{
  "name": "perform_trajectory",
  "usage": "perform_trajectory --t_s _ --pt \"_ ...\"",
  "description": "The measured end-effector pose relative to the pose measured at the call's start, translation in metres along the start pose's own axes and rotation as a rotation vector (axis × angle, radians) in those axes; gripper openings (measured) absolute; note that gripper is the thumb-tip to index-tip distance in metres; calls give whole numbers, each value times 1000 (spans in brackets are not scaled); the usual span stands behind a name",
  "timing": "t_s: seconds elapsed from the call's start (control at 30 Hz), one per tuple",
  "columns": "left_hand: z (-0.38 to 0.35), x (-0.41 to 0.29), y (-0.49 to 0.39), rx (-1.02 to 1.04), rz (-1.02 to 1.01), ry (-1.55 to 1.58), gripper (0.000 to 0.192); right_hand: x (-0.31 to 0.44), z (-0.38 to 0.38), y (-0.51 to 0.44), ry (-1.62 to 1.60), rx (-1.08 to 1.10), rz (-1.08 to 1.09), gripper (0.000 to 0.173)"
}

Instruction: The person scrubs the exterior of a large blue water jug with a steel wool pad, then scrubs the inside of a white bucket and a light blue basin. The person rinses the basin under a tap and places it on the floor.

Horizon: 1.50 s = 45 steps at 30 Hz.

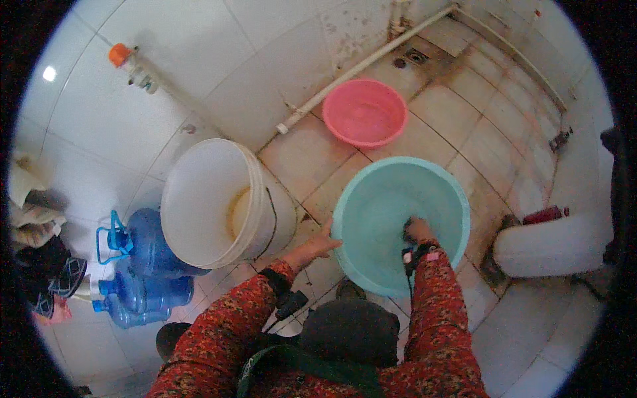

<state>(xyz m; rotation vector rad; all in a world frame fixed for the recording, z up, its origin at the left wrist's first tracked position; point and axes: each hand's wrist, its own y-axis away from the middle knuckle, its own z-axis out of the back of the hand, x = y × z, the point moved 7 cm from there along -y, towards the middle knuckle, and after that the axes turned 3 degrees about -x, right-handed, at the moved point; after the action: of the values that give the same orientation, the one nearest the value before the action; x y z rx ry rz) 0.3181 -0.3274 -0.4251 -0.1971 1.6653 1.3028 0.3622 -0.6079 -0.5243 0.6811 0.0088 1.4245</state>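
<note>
Before me on the tiled floor stands a round teal plastic basin (pixel 373 214). My left hand (pixel 314 247) grips its left rim, with the fingertips on the edge. Inside the basin, right of its middle, my right hand (pixel 422 232) is closed around a small dark object (pixel 410 228), pressed low near the bottom. What that object is made of is too blurred to tell. Whether shallow water covers the basin's bottom is also unclear. Both wrists carry dark bands with small devices attached.
A large white plastic bucket (pixel 204 199) tilts at the left, stained inside. Beyond the basin is a pink basin (pixel 366 114). Several blue water jugs (pixel 149 244) lie by the left wall. A white pipe (pixel 363 64) runs along the wall; a white ceramic fixture (pixel 547 248) stands right.
</note>
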Motion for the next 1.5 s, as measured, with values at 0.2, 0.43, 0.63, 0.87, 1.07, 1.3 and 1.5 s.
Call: perform_trajectory --t_s 0.2,0.43,0.63,0.87,1.07,1.3,1.5 --pt "5 -12 14 65 -179 -63 89 60 -25 6 -194 186 165 30" --pt "2 2 1 -84 -42 166 66 -58 120 147 -373 -856 -250 36" --pt "0 -9 -16 -126 -168 142 66 -109 65 180 -1035 -399 -345 37" --pt "-38 -28 -9 177 -32 195 74 -120 53 271 -1389 -449 -524 35" --pt "-99 -19 -24 534 59 412 67 -162 79 337 -1665 -637 -654 24" --pt "-82 -50 -76 369 22 538 39 -145 211 250 -1090 -672 -233 37" --pt "-76 -93 -107 322 87 656 33 -156 289 158 -1396 -567 -162 45"
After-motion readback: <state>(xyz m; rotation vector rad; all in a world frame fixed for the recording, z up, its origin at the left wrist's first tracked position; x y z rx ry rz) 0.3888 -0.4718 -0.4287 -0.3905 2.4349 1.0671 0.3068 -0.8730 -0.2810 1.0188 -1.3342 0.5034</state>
